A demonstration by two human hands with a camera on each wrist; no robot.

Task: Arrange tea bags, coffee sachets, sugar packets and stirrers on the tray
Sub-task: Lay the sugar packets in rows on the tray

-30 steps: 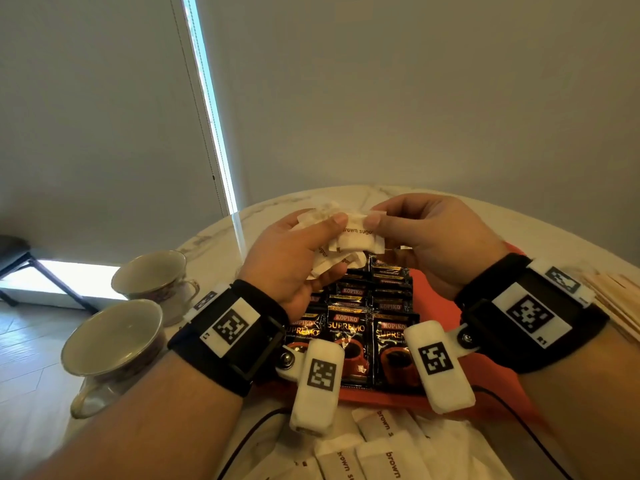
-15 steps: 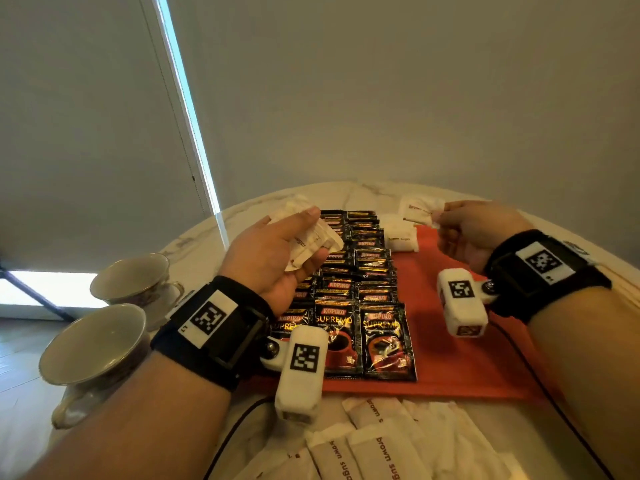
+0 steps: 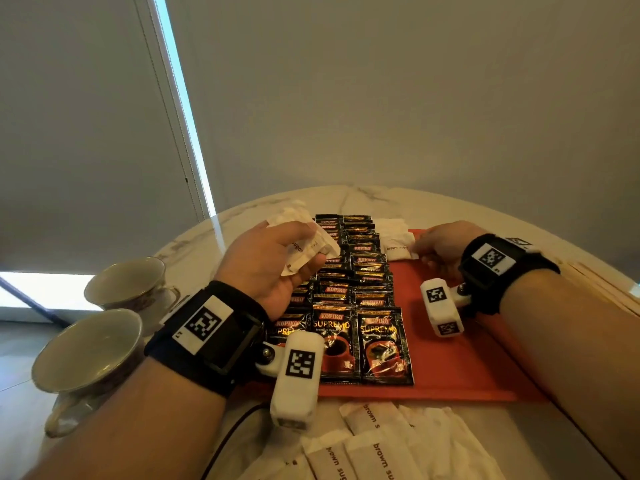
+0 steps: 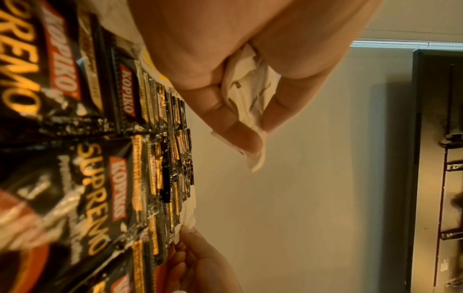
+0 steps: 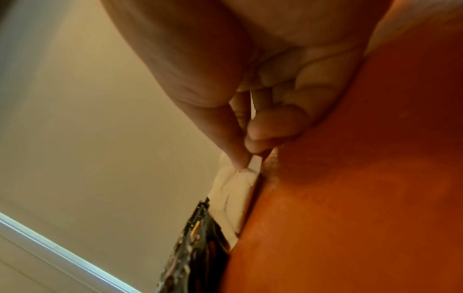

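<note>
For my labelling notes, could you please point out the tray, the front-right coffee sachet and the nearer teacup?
tray (image 3: 460, 368), head view, bare red surface.
front-right coffee sachet (image 3: 382, 344), head view, its printed face.
nearer teacup (image 3: 86, 351), head view, inner wall.

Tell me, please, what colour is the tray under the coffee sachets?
The tray is red-orange, clearest in the head view.

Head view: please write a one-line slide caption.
Left hand holds sugar packets over coffee sachets; right hand sets a packet on the red tray.
</note>
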